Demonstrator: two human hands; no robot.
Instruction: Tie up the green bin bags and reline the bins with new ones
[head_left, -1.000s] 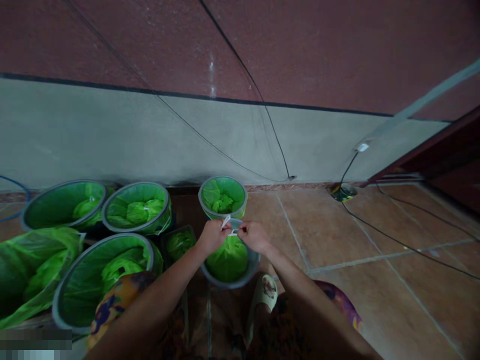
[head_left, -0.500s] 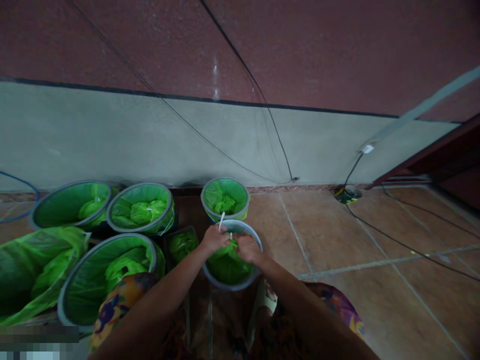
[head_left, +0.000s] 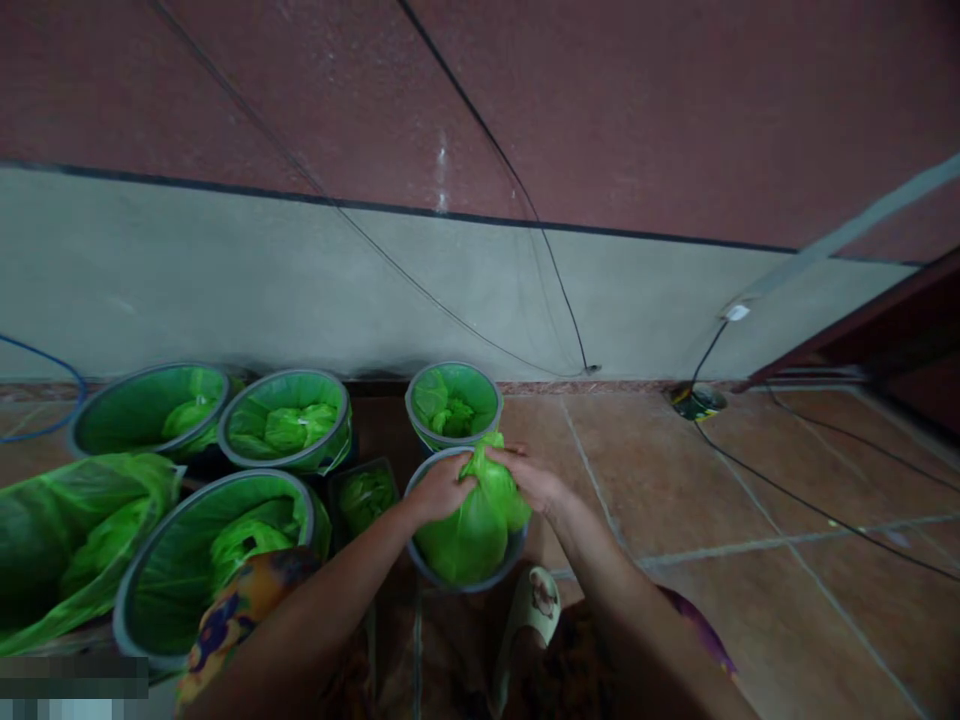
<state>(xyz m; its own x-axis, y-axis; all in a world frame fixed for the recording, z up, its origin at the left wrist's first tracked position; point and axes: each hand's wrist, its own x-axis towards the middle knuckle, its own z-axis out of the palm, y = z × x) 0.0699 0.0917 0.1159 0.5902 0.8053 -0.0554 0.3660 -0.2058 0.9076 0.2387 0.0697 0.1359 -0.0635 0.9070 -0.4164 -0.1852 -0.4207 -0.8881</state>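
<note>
Green bag [head_left: 465,548] bunched at the top, no knot in sight

The green bag sits in a grey bucket [head_left: 517,548] on the floor between the person's feet, its rounded body filling much of the opening. Its top is already drawn together into a crumpled tuft; whether it is tied cannot be told, since fingers cover the gathers. The left hand [head_left: 444,487] is closed around the tuft's near side, thumb pressed in. The right hand [head_left: 534,478] is curled, nearly closed, on the other side, gripping the folds, its fingertips partly hidden. By the look of it, gathering is well along and fastening is unconfirmed.

Just behind stands a smaller lined bucket [head_left: 478,388] with a green bundle inside. To the left, a dark container [head_left: 335,500] and several lined tubs [head_left: 169,560] hold similar bundles, seemingly gathered already.
</note>
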